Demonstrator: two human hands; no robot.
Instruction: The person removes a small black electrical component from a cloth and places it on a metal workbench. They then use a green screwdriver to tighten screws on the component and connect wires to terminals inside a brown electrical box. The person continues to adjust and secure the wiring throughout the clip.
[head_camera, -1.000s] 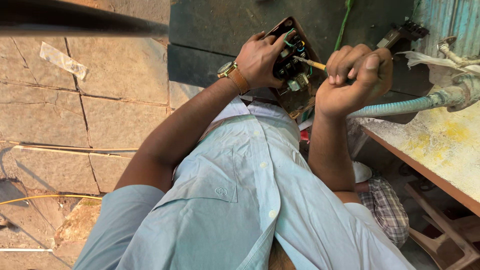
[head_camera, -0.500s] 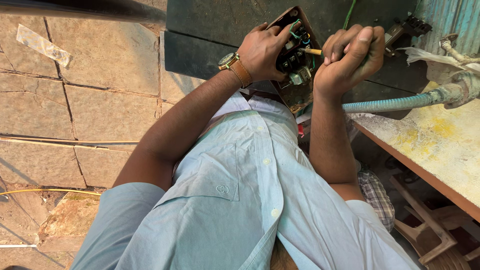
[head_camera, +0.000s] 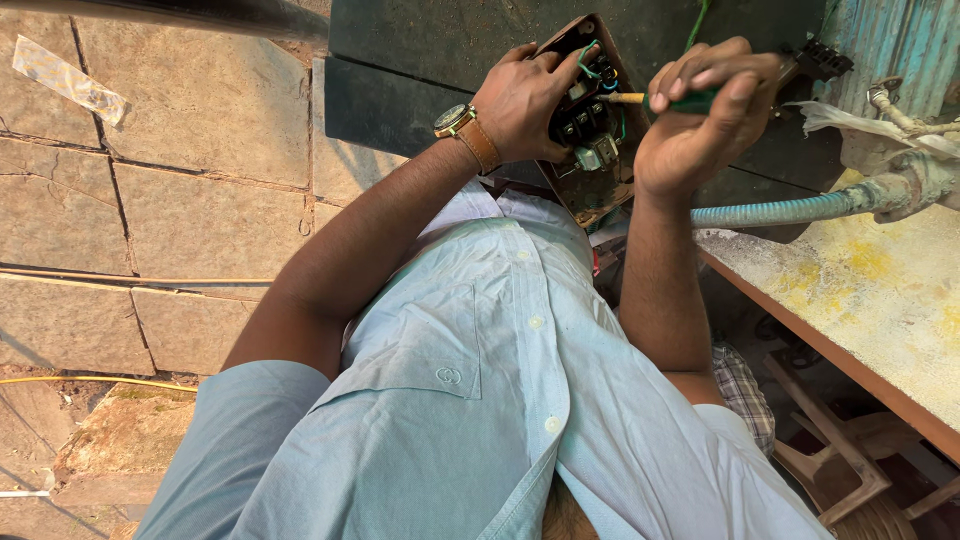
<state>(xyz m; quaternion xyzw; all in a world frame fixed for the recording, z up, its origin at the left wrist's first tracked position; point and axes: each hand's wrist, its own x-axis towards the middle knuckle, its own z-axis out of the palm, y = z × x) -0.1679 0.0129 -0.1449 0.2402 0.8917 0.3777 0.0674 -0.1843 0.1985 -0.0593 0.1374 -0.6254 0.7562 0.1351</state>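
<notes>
An open brown electrical box (head_camera: 592, 190) with black terminals and green wires inside sits against a dark panel (head_camera: 420, 60). My left hand (head_camera: 520, 100), with a wristwatch (head_camera: 455, 120) on a tan strap, grips the box's left edge. My right hand (head_camera: 705, 115) is closed around a green-handled screwdriver (head_camera: 660, 99). Its pale shaft points left into the terminals. My light blue shirt fills the lower middle of the view.
A stone-slab floor (head_camera: 150, 200) lies on the left, with a yellow wire (head_camera: 100, 380) across it. On the right are a yellow-stained bench top (head_camera: 860, 290), a teal corrugated conduit (head_camera: 790, 210) and a wooden stool frame (head_camera: 840, 460) below.
The view has shifted slightly; both hands stay at the box. My right hand has turned a little with the screwdriver still at the terminals.
</notes>
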